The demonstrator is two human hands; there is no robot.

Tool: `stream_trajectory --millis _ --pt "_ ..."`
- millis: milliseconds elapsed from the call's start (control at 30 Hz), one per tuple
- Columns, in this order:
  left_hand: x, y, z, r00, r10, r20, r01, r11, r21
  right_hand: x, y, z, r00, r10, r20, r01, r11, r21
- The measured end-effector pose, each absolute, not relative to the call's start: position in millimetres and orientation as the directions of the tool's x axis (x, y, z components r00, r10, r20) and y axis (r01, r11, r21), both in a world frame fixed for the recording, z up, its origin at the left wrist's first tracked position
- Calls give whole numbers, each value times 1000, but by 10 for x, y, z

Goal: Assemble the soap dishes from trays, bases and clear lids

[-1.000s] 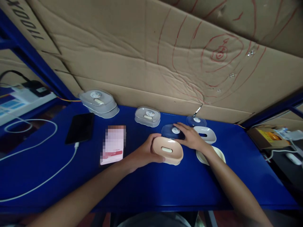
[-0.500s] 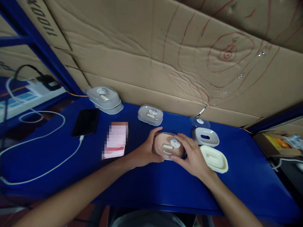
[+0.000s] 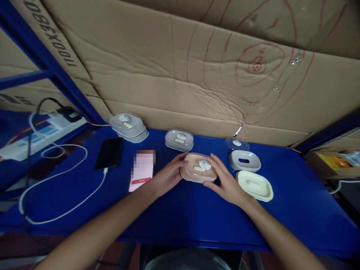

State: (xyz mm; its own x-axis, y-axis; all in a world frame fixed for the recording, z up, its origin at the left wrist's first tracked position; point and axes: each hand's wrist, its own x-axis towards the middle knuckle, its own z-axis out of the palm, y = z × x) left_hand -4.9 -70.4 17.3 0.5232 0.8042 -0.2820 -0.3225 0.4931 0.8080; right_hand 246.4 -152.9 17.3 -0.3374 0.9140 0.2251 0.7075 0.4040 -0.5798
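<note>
A pinkish-beige oval soap box [image 3: 194,174] with a clear lid and a round white label is between my hands. My left hand [image 3: 172,173] is wrapped round its left side, thumb out of sight behind or beneath. My right hand [image 3: 225,182] grips the right side, fingers along the far edge and thumb at the near corner. The lid sits over the base. Just right of my right hand lies a cream soap dish part [image 3: 255,185]; behind it are a pale grey dish part with a dark slot [image 3: 244,161] and a loose clear lid [image 3: 236,144].
A lidded grey soap box [image 3: 179,140] stands at the back, with stacked grey ones [image 3: 128,126] farther left. A lit phone [image 3: 143,170], a dark phone [image 3: 108,153], a white cable [image 3: 67,217] and a power strip [image 3: 42,139] occupy the left. Cardboard [image 3: 135,67] walls the back.
My left hand has shifted its hold, its thumb no longer showing at the box's near edge. The box is tilted slightly and more of its near side shows. The camera view has shifted.
</note>
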Motion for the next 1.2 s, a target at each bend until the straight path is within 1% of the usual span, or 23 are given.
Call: stream_trajectory --millis 100,167,267,333,433,500,567,633,700,833,967,1067,1200 --pt "-40 -667 125 546 799 -253 -323 480 816 2507 -1506 171 -289 918 271 609 395 -688" --pt "-38 -658 113 556 796 -239 -328 474 817 2492 -1504 143 -235 933 273 534 358 -766" --pt "-60 -664 149 541 809 -230 -352 466 812 2426 -1512 98 -163 970 180 342 227 -912" --pt "-85 -678 201 529 824 -201 -392 447 804 2378 -1519 105 -170 980 101 168 130 -977" --pt "-116 -711 280 532 837 -126 -452 407 794 2324 -1530 164 -189 982 15 -50 6 -999" --pt "-121 -740 310 552 830 -86 -462 389 797 2301 -1533 191 -147 988 -39 -155 -62 -986" --pt "-115 -771 324 590 806 -51 -447 379 811 2290 -1528 179 -74 994 -83 -220 -97 -971" --pt "-106 -799 334 633 774 -25 -420 370 829 2298 -1517 138 -13 996 -88 -232 -88 -969" --pt "-101 -819 350 657 754 1 -407 353 842 2325 -1508 97 5 999 -53 -199 -51 -979" --pt "-109 -839 400 679 733 22 -361 308 880 2395 -1514 79 -17 998 58 -102 55 -993" --pt "-126 -835 432 676 737 -16 -253 252 934 2412 -1533 103 -38 989 144 2 144 -990" --pt "-139 -811 444 656 755 -22 -212 212 954 2409 -1543 105 -63 981 185 74 189 -979" --pt "-157 -785 453 662 749 -13 -201 194 960 2445 -1547 87 -84 973 213 138 223 -965"
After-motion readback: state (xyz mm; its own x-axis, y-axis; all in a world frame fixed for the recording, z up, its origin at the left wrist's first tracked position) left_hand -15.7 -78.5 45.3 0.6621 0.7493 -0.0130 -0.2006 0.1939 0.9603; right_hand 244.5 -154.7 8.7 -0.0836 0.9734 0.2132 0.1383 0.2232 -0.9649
